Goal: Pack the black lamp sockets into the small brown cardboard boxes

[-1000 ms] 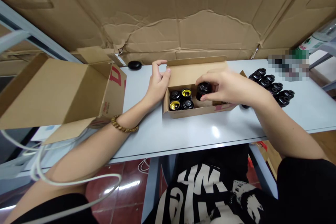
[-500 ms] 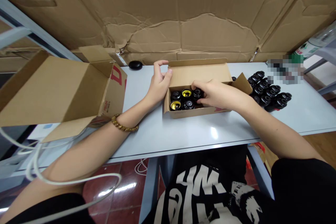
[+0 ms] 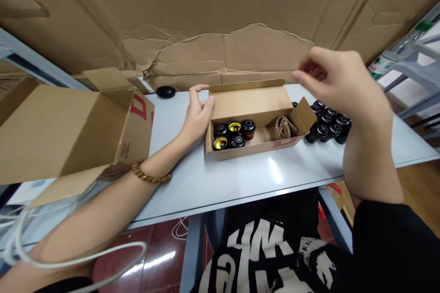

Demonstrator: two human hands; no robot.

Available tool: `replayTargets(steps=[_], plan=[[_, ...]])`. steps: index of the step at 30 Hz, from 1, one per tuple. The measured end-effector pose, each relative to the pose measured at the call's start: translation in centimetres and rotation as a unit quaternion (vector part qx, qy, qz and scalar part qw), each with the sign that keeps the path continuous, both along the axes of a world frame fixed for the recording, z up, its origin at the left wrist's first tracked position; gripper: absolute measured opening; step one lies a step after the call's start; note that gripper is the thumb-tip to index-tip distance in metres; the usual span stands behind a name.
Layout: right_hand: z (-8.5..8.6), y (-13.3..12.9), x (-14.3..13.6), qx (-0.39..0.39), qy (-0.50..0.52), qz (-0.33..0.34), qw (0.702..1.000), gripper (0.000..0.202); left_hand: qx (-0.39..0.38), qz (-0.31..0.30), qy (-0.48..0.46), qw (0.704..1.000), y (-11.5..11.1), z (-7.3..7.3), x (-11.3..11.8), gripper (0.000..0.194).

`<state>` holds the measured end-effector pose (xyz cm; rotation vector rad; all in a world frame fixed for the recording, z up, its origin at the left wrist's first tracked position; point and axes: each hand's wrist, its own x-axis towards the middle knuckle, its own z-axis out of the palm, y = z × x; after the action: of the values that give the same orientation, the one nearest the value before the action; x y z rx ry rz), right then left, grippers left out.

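An open cardboard box point(image 3: 254, 149) sits on the white table. Several black cylindrical parts point(image 3: 248, 128), two with yellow insides, stand in its left part; crumpled brown paper point(image 3: 284, 128) lies at its right end. My left hand point(image 3: 199, 116) holds the box's left back edge between thumb and fingers. Raised above the table at the right, my right hand point(image 3: 335, 78) has thumb and index finger apart and the other fingers curled, with nothing seen in it. More black parts point(image 3: 325, 123) stand on the table right of the box, partly behind my right arm.
A larger open cardboard box point(image 3: 129, 132) is at the left, with a white cable point(image 3: 85, 263) below it. A black oval object point(image 3: 165, 92) lies at the table's back. A green-capped bottle point(image 3: 395, 52) is at the far right.
My right hand has left the box and risen to the right, uncovering a black part and the crumpled paper. My left hand stays on the box. The view has shifted slightly.
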<state>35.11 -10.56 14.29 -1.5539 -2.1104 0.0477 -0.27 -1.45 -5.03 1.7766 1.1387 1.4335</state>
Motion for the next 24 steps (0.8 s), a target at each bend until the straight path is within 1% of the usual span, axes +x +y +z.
replayTargets(steps=[1,2,3,4,5,7,9,11,13,16,20,24], plan=[[0.2,0.5,1.5,-0.012,-0.026,-0.048,0.998,0.016,-0.001,0.002,0.000,1.000,0.0,0.0,0.0,0.069],[0.1,1.2,2.9,-0.042,-0.065,-0.089,0.993,0.017,-0.004,0.005,-0.001,1.000,0.0,0.0,0.0,0.067],[-0.3,2.0,4.0,-0.088,-0.109,-0.113,0.984,0.019,-0.006,0.006,-0.003,1.000,0.0,0.0,0.0,0.064],[-1.0,2.8,4.9,-0.141,-0.149,-0.118,0.972,0.023,-0.007,0.006,-0.004,1.000,0.0,-0.1,0.0,0.061],[-1.8,3.6,5.5,-0.164,-0.160,-0.119,0.966,0.029,-0.007,0.006,-0.005,1.000,0.0,-0.1,0.0,0.059],[-3.5,4.9,5.8,-0.187,-0.145,-0.079,0.968,0.046,-0.007,0.004,-0.003,1.000,0.0,-0.1,0.0,0.055],[-4.8,5.6,5.3,-0.204,-0.108,-0.015,0.973,0.053,-0.009,0.006,-0.001,1.000,0.0,0.0,0.0,0.054],[-5.4,5.9,4.6,-0.231,-0.073,0.047,0.969,0.048,-0.011,0.006,0.000,1.000,-0.1,0.0,0.0,0.053],[-5.6,5.7,4.3,-0.254,-0.044,0.080,0.963,0.040,-0.010,0.002,0.001,1.000,-0.1,0.0,-0.1,0.052],[-5.4,5.4,4.3,-0.270,-0.034,0.068,0.960,0.036,-0.001,-0.003,0.000,1.000,-0.1,0.0,-0.1,0.049],[-5.3,5.3,4.4,-0.277,-0.066,0.056,0.957,0.030,-0.004,0.006,0.004,1.000,-0.2,0.2,0.1,0.050],[-5.8,5.7,4.4,-0.262,-0.071,0.059,0.961,0.029,-0.019,0.005,-0.005,1.000,-0.4,0.4,0.3,0.052]])
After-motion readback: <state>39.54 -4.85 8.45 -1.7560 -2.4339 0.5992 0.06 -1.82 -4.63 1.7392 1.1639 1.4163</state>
